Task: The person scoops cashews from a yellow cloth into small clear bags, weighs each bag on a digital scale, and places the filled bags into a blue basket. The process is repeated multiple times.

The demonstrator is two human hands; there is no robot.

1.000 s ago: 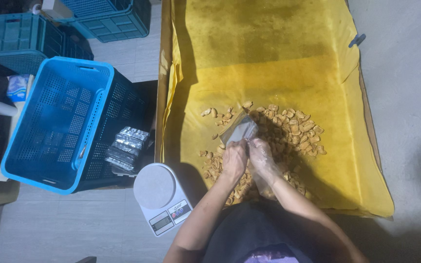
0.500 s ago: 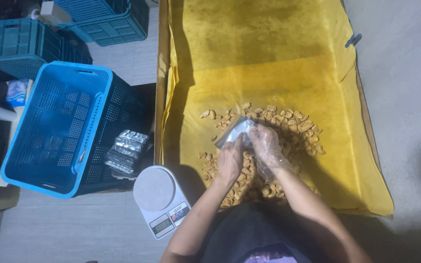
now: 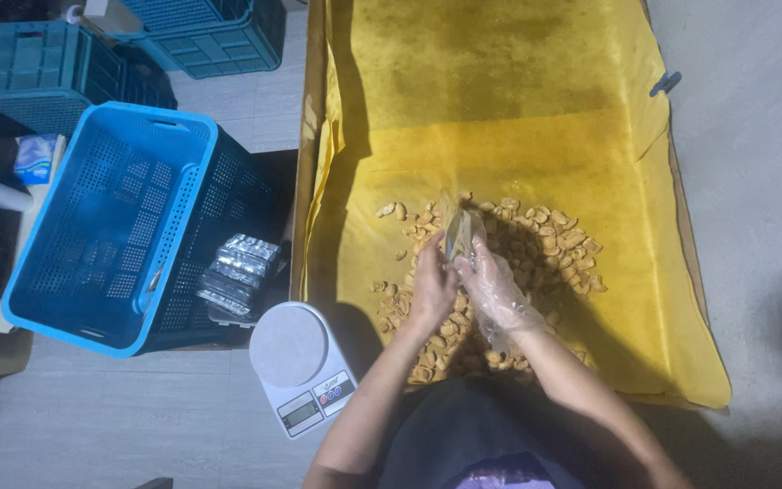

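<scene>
Both hands (image 3: 463, 281) (right one gloved) clamped on a clear pouch (image 3: 457, 234) above tan snack pieces (image 3: 536, 244).

A small food-packing workroom, seen from above. A large yellow-lined tray (image 3: 500, 136) holds a heap of pale snack pieces (image 3: 536, 244). Left of it sit a white digital scale (image 3: 300, 362), stacked blue plastic crates (image 3: 110, 226) and a pile of filled clear packets (image 3: 233, 276).
</scene>
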